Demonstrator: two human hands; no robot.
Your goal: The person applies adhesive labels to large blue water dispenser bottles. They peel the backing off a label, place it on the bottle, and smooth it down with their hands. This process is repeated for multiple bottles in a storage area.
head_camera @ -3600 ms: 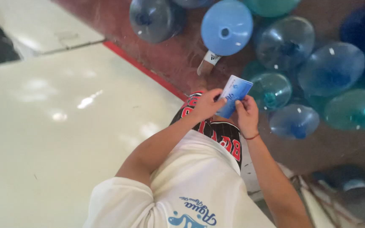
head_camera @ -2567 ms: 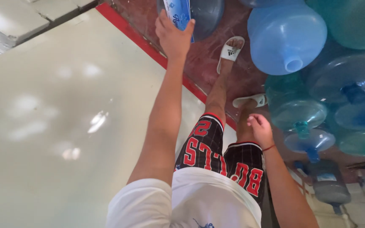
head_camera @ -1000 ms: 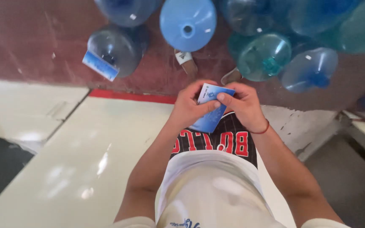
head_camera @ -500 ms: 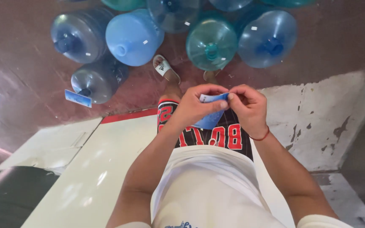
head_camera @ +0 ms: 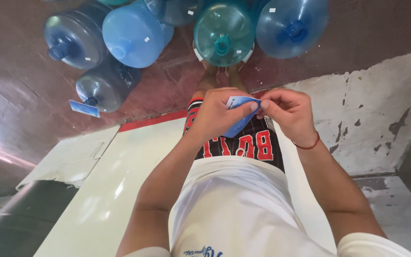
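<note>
My left hand (head_camera: 217, 114) and my right hand (head_camera: 286, 113) meet in front of my waist, both pinching a small stack of blue and white paper labels (head_camera: 239, 119). The left fingers wrap the stack from the left. With thumb and forefinger, the right hand nips its upper right corner. A red cord circles my right wrist. On the dark blue water jug (head_camera: 103, 86) lying at the left, one such label (head_camera: 84, 108) sticks beside the neck.
Several large blue and teal water jugs (head_camera: 223, 33) lie on the reddish floor ahead, right by my feet. A pale cream table top (head_camera: 110, 185) with a red edge lies at my left. A worn white wall or ledge (head_camera: 357, 119) stands at my right.
A few seconds ago my left hand reached out and put a label on a jug. Since then both hands have come together on the stack, and my view has swung right.
</note>
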